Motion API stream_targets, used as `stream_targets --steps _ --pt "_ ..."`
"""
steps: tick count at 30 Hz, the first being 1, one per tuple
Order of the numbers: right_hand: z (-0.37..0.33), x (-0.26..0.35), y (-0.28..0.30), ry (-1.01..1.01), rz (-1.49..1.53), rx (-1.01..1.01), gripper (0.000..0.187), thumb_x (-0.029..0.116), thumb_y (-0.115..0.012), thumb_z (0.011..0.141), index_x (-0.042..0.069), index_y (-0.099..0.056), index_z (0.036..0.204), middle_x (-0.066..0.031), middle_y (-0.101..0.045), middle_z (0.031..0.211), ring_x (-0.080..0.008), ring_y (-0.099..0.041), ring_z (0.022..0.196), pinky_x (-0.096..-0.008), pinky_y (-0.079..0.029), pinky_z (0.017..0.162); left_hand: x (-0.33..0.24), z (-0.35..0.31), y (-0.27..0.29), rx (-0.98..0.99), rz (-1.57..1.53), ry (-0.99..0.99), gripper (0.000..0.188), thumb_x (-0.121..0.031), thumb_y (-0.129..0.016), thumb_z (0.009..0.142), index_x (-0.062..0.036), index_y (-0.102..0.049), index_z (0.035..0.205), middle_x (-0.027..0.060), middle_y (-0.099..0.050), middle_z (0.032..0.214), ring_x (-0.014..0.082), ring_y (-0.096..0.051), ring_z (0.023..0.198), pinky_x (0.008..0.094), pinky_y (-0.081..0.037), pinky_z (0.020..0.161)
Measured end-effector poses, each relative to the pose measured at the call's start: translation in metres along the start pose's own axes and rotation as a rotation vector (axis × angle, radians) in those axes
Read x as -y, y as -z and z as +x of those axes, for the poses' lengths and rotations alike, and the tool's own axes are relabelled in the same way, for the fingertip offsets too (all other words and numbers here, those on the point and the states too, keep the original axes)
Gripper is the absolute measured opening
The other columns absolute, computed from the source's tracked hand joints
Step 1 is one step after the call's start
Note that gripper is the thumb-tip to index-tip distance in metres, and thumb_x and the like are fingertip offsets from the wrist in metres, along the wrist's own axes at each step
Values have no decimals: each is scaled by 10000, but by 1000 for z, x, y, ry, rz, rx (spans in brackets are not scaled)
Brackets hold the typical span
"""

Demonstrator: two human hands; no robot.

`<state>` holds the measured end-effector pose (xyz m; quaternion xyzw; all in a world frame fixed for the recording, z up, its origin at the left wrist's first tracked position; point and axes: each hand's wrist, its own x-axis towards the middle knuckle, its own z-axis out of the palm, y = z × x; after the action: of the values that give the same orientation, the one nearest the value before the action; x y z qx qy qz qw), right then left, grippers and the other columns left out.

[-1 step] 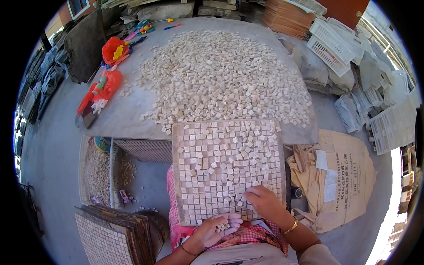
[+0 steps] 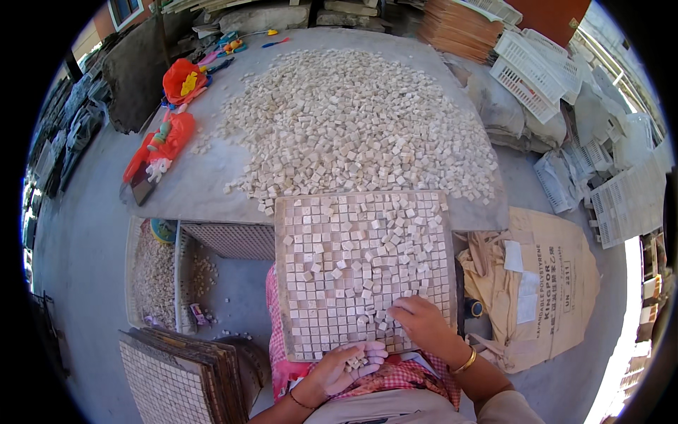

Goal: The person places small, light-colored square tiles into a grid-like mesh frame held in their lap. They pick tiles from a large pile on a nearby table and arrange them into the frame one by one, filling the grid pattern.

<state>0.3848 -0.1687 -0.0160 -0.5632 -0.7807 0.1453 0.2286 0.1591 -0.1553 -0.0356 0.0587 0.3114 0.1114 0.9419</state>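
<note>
A square gridded board (image 2: 280, 283) rests across my lap, its far edge against the table. Many of its cells hold small pale stone tiles (image 2: 305, 332); loose tiles (image 2: 395, 233) lie scattered over its middle and right. Below the board's near edge my left hand (image 2: 346, 366) is cupped palm up, partly closed around several stone tiles (image 2: 357, 362). My right hand (image 2: 424, 324) is over the lower right of the board, fingers bent and pinched down at a stone tile; its fingertips partly hide it.
A broad heap of stone tiles (image 2: 353, 120) covers the table (image 2: 212, 184). Red bags and toys (image 2: 169, 134) lie at its left edge. On the left stand a white crate of tiles (image 2: 131, 283) and stacked filled boards (image 2: 166, 381). A brown sack (image 2: 565, 304) and white baskets (image 2: 530, 78) are on the right.
</note>
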Motion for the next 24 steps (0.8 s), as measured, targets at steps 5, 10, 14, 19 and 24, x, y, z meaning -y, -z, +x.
stream_targets --steps 5,10,14,19,24 --pt "2 -11 0 94 -27 37 155 39 -606 720 37 -601 875 -90 -579 887 -268 -574 804 -356 -481 690 0 0 -2 3 -4 -3 426 -259 -504 917 58 -489 1201 143 -590 1092 194 -564 1030 301 -468 897" --pt "-6 4 4 -2 239 -25 188 116 -664 741 43 -606 905 -95 -583 896 -276 -578 775 -367 -486 666 0 1 -7 32 -56 -39 431 -243 -489 924 63 -459 1227 164 -564 1148 208 -560 1047 320 -448 938" --pt "-5 24 7 -2 303 13 272 143 -650 742 58 -576 991 -102 -563 933 -290 -575 815 -367 -489 693 -3 -5 -17 -61 -34 -43 375 -238 -503 918 54 -514 1152 113 -598 954 167 -575 877 259 -481 776" --pt "8 24 -11 -116 -13 43 363 108 -577 749 37 -509 1099 -121 -508 996 -302 -553 868 -355 -486 708 2 -2 7 243 -113 -51 280 -228 -539 896 35 -567 988 41 -484 702 98 -428 604 215 -339 545" --pt "22 40 -24 92 8 51 359 84 -528 727 27 -511 1081 -117 -494 986 -277 -532 868 -333 -473 725 4 -7 8 291 -167 -62 244 -207 -559 880 23 -584 959 33 -470 671 100 -412 565 202 -325 529"
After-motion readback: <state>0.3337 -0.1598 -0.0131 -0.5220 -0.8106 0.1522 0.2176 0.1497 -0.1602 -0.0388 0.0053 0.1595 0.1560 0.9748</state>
